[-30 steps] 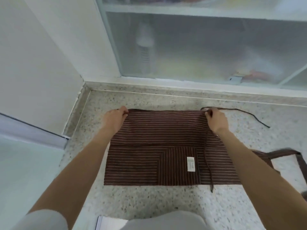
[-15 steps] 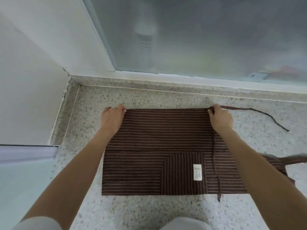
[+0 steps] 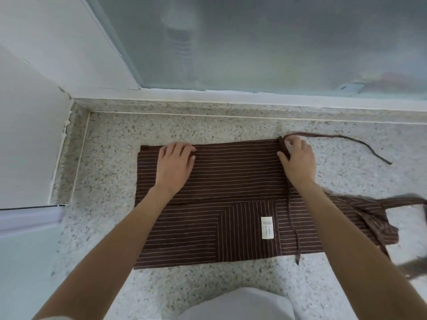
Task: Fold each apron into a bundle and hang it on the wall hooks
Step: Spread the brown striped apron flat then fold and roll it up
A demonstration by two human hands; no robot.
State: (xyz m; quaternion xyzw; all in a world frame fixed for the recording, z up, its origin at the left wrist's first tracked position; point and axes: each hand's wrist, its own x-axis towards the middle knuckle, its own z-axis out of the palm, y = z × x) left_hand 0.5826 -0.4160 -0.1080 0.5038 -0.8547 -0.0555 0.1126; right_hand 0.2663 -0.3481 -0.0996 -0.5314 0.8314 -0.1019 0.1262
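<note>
A brown striped apron point(image 3: 231, 181) lies folded flat on the speckled stone counter point(image 3: 111, 158), with a white label point(image 3: 267, 227) near its front right. My left hand point(image 3: 174, 166) rests flat on the folded upper layer, near the far left edge. My right hand point(image 3: 298, 160) sits at the far right corner, fingers curled and pinching the fabric edge where a thin tie strap point(image 3: 360, 144) leaves it. A second strap point(image 3: 292, 222) runs down across the cloth. The bib part point(image 3: 369, 218) trails to the right.
A frosted glass window point(image 3: 254, 42) rises behind the counter, with a white wall point(image 3: 30, 107) at the left. A pale ledge point(image 3: 27, 218) borders the counter's left front. My light-clothed knee point(image 3: 238, 303) shows at the bottom. No wall hooks are in view.
My left hand has slid rightward from the far left corner onto the cloth and lies flat. The right hand stays at the far right corner. The camera has tilted down.
</note>
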